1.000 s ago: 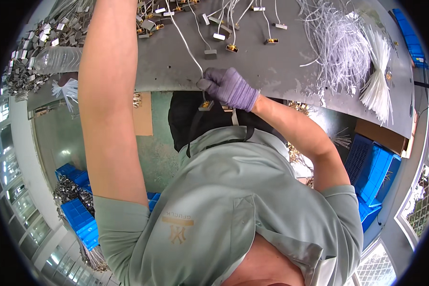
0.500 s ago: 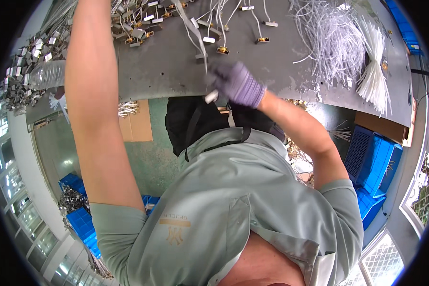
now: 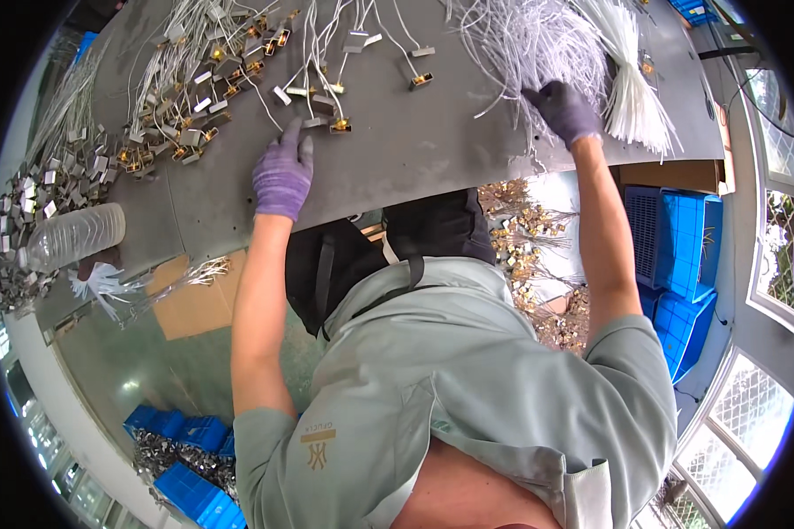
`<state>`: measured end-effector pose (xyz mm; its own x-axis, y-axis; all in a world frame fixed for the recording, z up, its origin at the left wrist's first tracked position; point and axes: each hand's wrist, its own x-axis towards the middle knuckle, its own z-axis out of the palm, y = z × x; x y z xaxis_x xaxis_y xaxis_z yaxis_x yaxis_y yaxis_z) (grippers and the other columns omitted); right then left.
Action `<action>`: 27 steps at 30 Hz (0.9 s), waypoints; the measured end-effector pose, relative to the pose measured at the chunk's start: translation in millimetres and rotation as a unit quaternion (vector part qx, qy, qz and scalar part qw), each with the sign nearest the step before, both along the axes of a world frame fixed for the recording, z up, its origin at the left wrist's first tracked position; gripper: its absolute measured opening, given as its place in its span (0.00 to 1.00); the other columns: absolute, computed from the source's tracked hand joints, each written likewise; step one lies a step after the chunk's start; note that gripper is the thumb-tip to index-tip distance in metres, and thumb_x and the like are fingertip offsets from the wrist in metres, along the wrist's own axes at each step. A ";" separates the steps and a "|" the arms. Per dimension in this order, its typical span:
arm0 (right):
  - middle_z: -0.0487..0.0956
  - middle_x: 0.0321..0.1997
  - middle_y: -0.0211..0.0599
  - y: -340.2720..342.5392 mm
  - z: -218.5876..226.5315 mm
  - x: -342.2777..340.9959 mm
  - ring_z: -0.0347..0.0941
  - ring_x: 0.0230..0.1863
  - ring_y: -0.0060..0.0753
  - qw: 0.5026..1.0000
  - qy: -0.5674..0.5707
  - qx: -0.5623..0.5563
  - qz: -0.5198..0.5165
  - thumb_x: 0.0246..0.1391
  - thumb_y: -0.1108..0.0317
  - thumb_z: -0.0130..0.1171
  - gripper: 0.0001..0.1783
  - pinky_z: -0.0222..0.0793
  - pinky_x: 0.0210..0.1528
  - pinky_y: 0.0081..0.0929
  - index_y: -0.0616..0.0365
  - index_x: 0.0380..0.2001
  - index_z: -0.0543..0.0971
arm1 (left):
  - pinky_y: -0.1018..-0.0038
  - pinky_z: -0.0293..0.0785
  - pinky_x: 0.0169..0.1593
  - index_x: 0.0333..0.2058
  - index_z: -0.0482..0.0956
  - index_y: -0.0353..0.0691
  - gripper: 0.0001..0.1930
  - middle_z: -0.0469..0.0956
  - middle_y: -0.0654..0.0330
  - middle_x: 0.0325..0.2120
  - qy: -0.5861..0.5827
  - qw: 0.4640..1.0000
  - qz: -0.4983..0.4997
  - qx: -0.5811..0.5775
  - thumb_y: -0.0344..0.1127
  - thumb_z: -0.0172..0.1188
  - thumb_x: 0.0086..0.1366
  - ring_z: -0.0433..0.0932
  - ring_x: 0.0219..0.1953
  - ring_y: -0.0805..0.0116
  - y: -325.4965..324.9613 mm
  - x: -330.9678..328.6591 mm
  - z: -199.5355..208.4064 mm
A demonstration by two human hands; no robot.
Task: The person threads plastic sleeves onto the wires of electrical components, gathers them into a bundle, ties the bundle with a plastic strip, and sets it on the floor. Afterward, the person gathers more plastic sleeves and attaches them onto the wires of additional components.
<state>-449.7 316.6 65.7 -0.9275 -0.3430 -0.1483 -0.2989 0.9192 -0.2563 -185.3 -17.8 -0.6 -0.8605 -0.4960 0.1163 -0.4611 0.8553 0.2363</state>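
My left hand [image 3: 282,176] wears a purple glove and lies on the dark table, fingers stretched and thumb apart. Its fingertips are beside a small grey metal housing [image 3: 313,122] on a thin white lead; whether they touch cannot be made out. A brass-coloured part [image 3: 340,126] with a grey housing is just to the right of it. My right hand [image 3: 566,113], gloved too, is at the near edge of a loose heap of clear plastic strands [image 3: 538,53]. Its fingers are partly bent and apart, and no held thing shows in them.
More wired housings [image 3: 194,106] spread across the far left of the table [image 3: 397,167]. A bundle of white strands [image 3: 631,97] lies at the right. At the left rests a clear plastic bottle [image 3: 79,236] beside piled metal housings [image 3: 48,185]. Blue crates [image 3: 688,247] stand below, right.
My left arm has drawn back, bringing the left hand into view. My right hand has moved right, from the table's front edge to the strand heap; the pale piece near it is gone from there.
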 end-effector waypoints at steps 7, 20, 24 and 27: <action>0.80 0.35 0.53 12.7 -47.3 18.3 0.75 0.37 0.57 0.998 -0.004 0.068 0.015 0.51 0.50 0.58 0.22 0.69 0.41 0.40 0.61 0.34 0.78 | 0.70 0.75 0.37 0.42 0.77 0.37 0.12 0.79 0.52 0.31 0.090 0.970 0.082 0.213 0.31 0.56 0.59 0.79 0.32 0.66 -28.2 80.2 -4.4; 0.77 0.24 0.36 -17.9 17.8 -27.8 0.67 0.17 0.21 0.851 -0.204 -0.479 -0.063 0.57 0.65 0.54 0.10 0.62 0.20 0.20 0.62 0.34 0.76 | 0.75 0.59 0.21 0.25 0.71 0.38 0.13 0.66 0.63 0.15 0.178 0.832 0.158 0.501 0.41 0.62 0.56 0.65 0.16 0.72 18.0 298.7 40.9; 0.78 0.33 0.40 -43.3 -1.8 -10.6 0.71 0.25 0.25 0.692 -0.305 -0.653 -0.040 0.58 0.67 0.55 0.14 0.67 0.30 0.22 0.63 0.44 0.73 | 0.72 0.55 0.20 0.20 0.67 0.38 0.14 0.63 0.63 0.14 0.302 0.607 0.090 0.730 0.38 0.63 0.54 0.62 0.15 0.70 57.5 299.0 13.6; 0.78 0.35 0.40 -68.2 -20.8 9.9 0.74 0.33 0.26 0.739 -0.347 -0.576 -0.041 0.58 0.69 0.55 0.15 0.70 0.38 0.22 0.64 0.47 0.73 | 0.72 0.54 0.20 0.18 0.66 0.37 0.16 0.63 0.63 0.13 0.260 0.592 0.047 0.762 0.38 0.63 0.52 0.61 0.15 0.71 64.1 277.7 7.2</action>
<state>-439.8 248.5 44.9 -0.7890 -0.5604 -0.2516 0.3167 -0.0201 -0.9483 92.4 46.3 6.6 -0.8646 -0.4097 -0.2908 -0.0157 -0.5566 0.8307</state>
